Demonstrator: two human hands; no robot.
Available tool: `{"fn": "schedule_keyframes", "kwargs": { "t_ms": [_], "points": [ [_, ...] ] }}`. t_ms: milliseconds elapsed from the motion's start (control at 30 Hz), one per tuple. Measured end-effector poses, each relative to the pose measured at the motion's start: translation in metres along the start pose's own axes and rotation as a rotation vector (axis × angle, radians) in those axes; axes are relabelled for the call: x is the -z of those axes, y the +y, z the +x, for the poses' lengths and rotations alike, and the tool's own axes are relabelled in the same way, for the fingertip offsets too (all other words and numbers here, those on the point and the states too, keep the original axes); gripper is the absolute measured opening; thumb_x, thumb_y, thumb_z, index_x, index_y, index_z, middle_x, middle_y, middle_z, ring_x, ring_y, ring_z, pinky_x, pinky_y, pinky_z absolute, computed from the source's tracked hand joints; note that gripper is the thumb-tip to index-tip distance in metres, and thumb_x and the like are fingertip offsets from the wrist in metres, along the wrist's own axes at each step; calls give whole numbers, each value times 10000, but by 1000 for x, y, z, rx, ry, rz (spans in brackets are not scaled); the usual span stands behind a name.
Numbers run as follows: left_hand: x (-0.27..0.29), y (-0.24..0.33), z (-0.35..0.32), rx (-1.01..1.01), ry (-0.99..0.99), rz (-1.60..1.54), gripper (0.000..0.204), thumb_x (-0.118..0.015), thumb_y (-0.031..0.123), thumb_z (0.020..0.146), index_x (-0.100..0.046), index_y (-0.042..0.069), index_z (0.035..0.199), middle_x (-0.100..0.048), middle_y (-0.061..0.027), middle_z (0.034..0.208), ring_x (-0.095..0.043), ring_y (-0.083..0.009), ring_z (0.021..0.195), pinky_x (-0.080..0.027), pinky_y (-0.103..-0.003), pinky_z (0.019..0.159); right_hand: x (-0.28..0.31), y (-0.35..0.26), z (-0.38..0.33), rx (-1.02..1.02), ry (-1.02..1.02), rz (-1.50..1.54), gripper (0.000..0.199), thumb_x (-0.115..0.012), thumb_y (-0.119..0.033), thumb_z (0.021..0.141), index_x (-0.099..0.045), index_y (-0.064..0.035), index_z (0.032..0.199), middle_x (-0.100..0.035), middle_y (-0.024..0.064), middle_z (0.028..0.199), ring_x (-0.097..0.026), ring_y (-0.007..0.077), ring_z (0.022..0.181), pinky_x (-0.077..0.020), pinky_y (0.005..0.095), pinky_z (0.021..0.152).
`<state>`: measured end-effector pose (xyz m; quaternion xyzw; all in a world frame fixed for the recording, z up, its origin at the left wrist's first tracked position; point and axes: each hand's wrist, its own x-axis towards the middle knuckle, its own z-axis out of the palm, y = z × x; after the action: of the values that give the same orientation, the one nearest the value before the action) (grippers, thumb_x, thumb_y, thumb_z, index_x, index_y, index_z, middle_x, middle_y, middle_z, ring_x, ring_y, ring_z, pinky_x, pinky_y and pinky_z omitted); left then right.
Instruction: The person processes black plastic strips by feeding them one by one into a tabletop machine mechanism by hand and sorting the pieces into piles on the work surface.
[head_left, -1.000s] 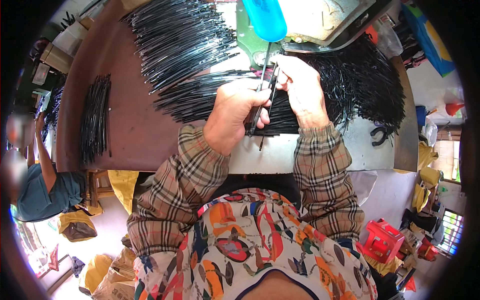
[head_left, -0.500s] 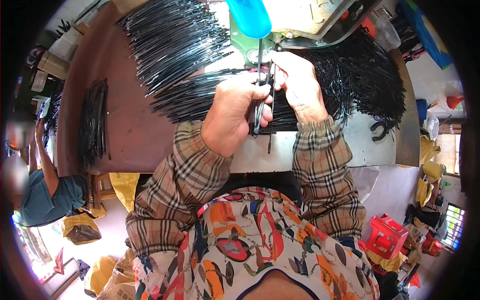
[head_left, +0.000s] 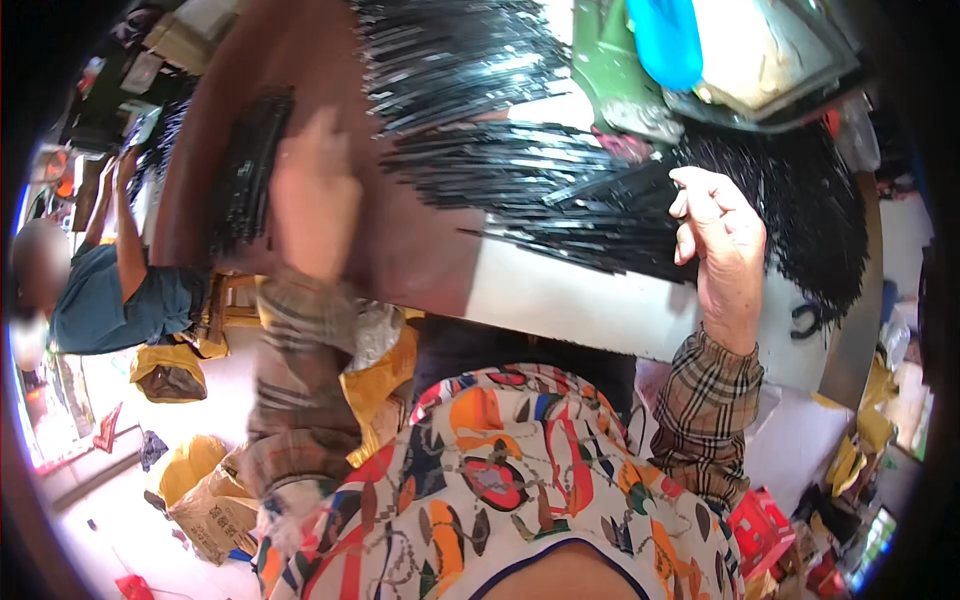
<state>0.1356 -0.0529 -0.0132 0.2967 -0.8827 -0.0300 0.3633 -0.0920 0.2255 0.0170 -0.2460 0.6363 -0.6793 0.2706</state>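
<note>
My left hand (head_left: 317, 200), smeared by motion, is over the brown part of the table beside a small stack of thin black rods (head_left: 245, 175); its fingers cannot be made out, nor whether anything is in them. On the other side, my right hand (head_left: 728, 235) hovers at the edge of a tangled heap of black rods (head_left: 815, 220). Its fingers are loosely bent with thumb and forefinger apart, and nothing shows between them. Between the hands lie a loose bundle of black rods (head_left: 540, 185) and a larger row of them (head_left: 460, 60) farther back.
A green machine base (head_left: 625, 90) with a bright blue part (head_left: 668, 40) stands at the back. Black-handled pliers (head_left: 803, 320) lie near the right edge of the table (head_left: 570, 300). At the far left sits another person (head_left: 120, 305). Yellow sacks (head_left: 190, 465) and a red stool (head_left: 762, 530) are on the floor.
My hands have parted: the left has swung left to the small stack, the right has moved right. The rods they held are no longer seen in them. My view has shifted and turned.
</note>
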Motion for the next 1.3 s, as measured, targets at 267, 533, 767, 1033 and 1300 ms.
{"fn": "schedule_keyframes", "kwargs": {
  "t_ms": [267, 533, 767, 1033, 1300],
  "points": [
    [10, -2, -2, -8, -17, -97, 128, -703, 68, 775, -709, 78, 903, -641, -96, 922, -606, -274, 857, -489, -368, 778, -13, 17, -41, 209, -150, -665, 107, -729, -20, 755, -686, -30, 853, -634, 37, 784, -571, 93, 614, -440, 212, 554],
    [10, 98, -51, 29, -279, -600, 136, -747, -62, 694, -679, -4, 797, -619, -75, 821, -571, -183, 771, -465, -284, 680, -20, 31, -47, 419, -171, -883, 116, -717, -80, 764, -610, -64, 806, -566, 52, 769, -610, 231, 651, -486, 332, 578],
    [6, 109, -61, 9, -300, -677, 145, -745, -32, 687, -685, 29, 803, -596, -68, 773, -543, -233, 742, -447, -333, 653, -13, 21, -53, 361, -162, -935, 129, -713, -98, 768, -598, -67, 819, -564, 47, 807, -615, 221, 713, -485, 339, 588],
    [-7, 119, -58, -165, -395, -591, 278, -763, -7, 665, -708, 49, 932, -574, -64, 820, -541, -239, 795, -447, -337, 700, -22, 34, -47, 430, -197, -958, 177, -723, -140, 762, -571, -64, 809, -530, 44, 796, -604, 216, 730, -481, 331, 572],
    [-8, 120, -60, -126, -351, -586, 206, -759, 1, 684, -705, 51, 877, -580, -59, 805, -525, -236, 759, -433, -332, 676, -23, 34, -43, 494, -167, -970, 196, -763, -82, 706, -599, -31, 801, -571, 60, 785, -592, 230, 680, -481, 326, 568]
  ]
}}
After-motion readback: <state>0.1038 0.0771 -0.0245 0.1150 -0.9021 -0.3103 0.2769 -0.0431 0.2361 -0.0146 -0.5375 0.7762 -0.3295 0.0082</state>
